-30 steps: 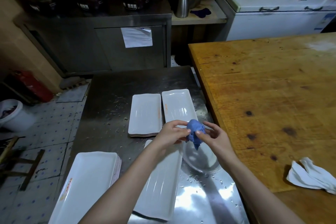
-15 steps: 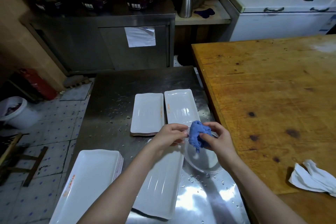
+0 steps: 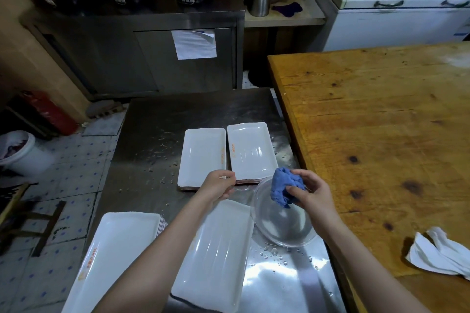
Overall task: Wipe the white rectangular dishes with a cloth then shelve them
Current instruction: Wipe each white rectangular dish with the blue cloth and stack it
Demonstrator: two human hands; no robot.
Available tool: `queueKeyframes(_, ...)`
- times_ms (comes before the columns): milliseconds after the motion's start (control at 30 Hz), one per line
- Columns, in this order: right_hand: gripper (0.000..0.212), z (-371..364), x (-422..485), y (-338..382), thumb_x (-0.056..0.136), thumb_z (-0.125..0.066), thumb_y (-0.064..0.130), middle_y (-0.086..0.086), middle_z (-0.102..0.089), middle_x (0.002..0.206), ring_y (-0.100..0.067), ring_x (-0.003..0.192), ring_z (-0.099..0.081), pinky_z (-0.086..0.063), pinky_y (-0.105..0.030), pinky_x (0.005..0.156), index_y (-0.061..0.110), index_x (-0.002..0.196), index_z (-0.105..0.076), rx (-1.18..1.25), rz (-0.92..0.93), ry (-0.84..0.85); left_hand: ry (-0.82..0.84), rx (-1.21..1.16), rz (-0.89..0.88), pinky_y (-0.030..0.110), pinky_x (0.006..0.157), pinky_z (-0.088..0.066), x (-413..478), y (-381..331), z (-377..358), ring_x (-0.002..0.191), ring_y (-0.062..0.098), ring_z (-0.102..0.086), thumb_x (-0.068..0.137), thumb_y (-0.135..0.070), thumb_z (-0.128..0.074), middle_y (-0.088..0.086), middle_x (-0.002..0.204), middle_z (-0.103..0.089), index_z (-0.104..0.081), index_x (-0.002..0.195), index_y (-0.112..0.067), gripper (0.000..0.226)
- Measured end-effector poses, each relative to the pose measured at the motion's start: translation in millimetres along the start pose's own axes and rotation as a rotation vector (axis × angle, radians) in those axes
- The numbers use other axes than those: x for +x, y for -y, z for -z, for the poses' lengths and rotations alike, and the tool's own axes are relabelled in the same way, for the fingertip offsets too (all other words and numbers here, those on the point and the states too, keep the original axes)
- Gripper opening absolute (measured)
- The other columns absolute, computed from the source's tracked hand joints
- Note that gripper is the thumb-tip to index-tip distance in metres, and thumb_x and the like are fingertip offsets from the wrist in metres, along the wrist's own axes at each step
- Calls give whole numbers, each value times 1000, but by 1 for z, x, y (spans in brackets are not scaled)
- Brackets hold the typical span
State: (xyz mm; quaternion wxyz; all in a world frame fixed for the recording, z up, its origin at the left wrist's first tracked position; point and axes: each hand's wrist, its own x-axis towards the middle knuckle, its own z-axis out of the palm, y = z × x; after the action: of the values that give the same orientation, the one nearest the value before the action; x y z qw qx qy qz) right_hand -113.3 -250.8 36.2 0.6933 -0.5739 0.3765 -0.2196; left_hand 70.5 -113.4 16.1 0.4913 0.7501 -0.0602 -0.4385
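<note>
My right hand (image 3: 311, 192) grips a bunched blue cloth (image 3: 283, 188) above a clear glass bowl (image 3: 282, 226) on the wet steel table (image 3: 162, 134). My left hand (image 3: 220, 183) is off the cloth, fingers loosely curled and empty, by the near edge of two stacks of white rectangular dishes: the left stack (image 3: 202, 157) and the right stack (image 3: 250, 151). A single white dish (image 3: 216, 254) lies below my left forearm. Another stack of white dishes (image 3: 112, 256) sits at the near left corner.
A large wooden table (image 3: 381, 122) adjoins on the right, with a crumpled white cloth (image 3: 440, 254) near its front edge. Steel cabinet (image 3: 142, 53) with pots stands behind, a white chest freezer (image 3: 396, 15) at the back right. White bucket (image 3: 21, 152) and red cylinder (image 3: 48, 112) sit on the tiled floor left.
Both hands were together on the blue cloth; now my left hand has let go and moved left, while my right hand keeps the cloth and has shifted slightly right over the bowl.
</note>
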Motion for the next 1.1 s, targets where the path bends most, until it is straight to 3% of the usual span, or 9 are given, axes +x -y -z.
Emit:
queueKeyframes(267,32,19,14,-2,77,-66,-9,-11,-63,106,-26,95,-64,-58,-40,71,14,99,-64,6,-19,-33,-186,172,24,44,82,-54,45,7,-13,60,25,-56,89,-10,-56,2,75,-56,-55,109,-11,20)
queueKeyframes(367,33,27,21,-5,75,-67,-10,-10,-64,105,-29,99,-62,-55,-50,78,15,96,-65,-31,-15,-61,-277,341,-35,44,75,-54,59,8,-22,60,33,-59,85,-15,-56,9,67,-54,-42,67,-21,23)
queueKeyframes(467,32,32,24,-6,75,-67,-10,-12,-64,105,-28,99,-62,-56,-47,77,13,96,-66,-55,-10,-89,-294,525,-68,29,58,-41,68,6,-27,63,36,-61,80,-20,-62,6,57,-44,-32,56,-16,39)
queueKeyframes(633,30,35,25,-3,76,-65,-13,-13,-62,105,-22,94,-62,-58,-34,71,7,99,-64,-52,-7,-100,-267,626,-63,33,59,-49,83,4,-29,71,34,-67,75,-6,-57,23,83,-67,-35,58,-14,29)
queueKeyframes(733,31,35,25,0,77,-62,-15,-10,-61,103,-12,85,-62,-58,-26,65,-2,105,-61,-35,-16,-89,-276,637,-18,42,69,-54,82,-1,-28,75,39,-68,75,-2,-54,32,94,-59,-35,59,-10,25)
queueKeyframes(833,30,36,25,0,77,-63,-14,-9,-61,105,-17,93,-61,-58,-30,68,-1,105,-62,-42,-10,-83,-286,622,-12,32,52,-42,77,-1,-27,75,39,-67,77,-2,-54,30,73,-50,-35,58,-6,27)
queueKeyframes(900,30,36,26,-1,77,-63,-13,-10,-61,107,-20,98,-61,-58,-34,71,1,104,-62,-48,-12,-79,-300,600,-40,27,44,-28,73,4,-27,67,36,-65,76,-4,-50,9,53,-34,-27,57,-13,31)
queueKeyframes(1033,30,36,27,-5,76,-65,-13,-11,-61,109,-25,102,-60,-58,-41,76,8,98,-64,-58,-8,-73,-315,413,-22,29,49,-35,69,10,-29,72,33,-69,87,-6,-41,2,68,-44,-35,73,-10,16)
queueKeyframes(1100,30,35,27,-8,76,-65,-12,-11,-61,108,-26,101,-60,-57,-42,75,11,96,-64,-46,-21,-70,-365,287,-25,33,66,-52,71,11,-28,76,31,-68,89,-3,-38,6,86,-60,-50,90,-3,12)
